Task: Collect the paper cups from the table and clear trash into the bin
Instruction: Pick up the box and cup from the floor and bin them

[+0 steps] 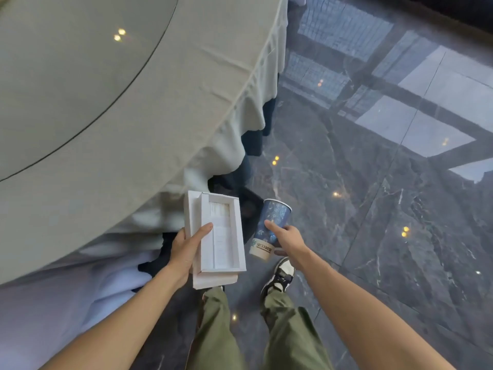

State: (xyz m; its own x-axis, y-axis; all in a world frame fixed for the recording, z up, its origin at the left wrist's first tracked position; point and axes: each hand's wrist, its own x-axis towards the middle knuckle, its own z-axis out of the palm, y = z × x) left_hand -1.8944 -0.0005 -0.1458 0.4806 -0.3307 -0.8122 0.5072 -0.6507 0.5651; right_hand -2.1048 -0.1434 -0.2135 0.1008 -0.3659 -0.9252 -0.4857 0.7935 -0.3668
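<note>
Blue patterned paper cup (270, 231) is off the tabletop, held in the air over the dark marble floor (400, 209), tilted with its open rim up and away and its pale printed base toward the person. Right hand (286, 243) has it: fingers (273, 226) closed around the lower body, index laid along the side, thumb under near the base, a side grip that suits carrying a light empty cup one-handed. Whether there is more than one cup nested, cannot tell. Left hand (186, 247) grips a white cardboard box (217, 237), an open tray-like packaging piece sitting on a second white piece beneath; thumb pressed on the top face, other fingers under and hidden, so the flat stack is pinched from the long edge and kept level. Probably trash being carried together with the cup, one item per hand so both go in one trip. Just left of the box is the round tabletop (133, 116) with grey-green tablecloth and a glass turntable (66, 76); the part in view shows no cups. Person stands just beside the table edge, green trousers (229, 329) and a black-white sneaker (280, 276) below the hands. No bin visible in view. Judgement: collecting looks done at this spot, next is walking to the bin; risk is the cup slipping from the loose tilt.
</note>
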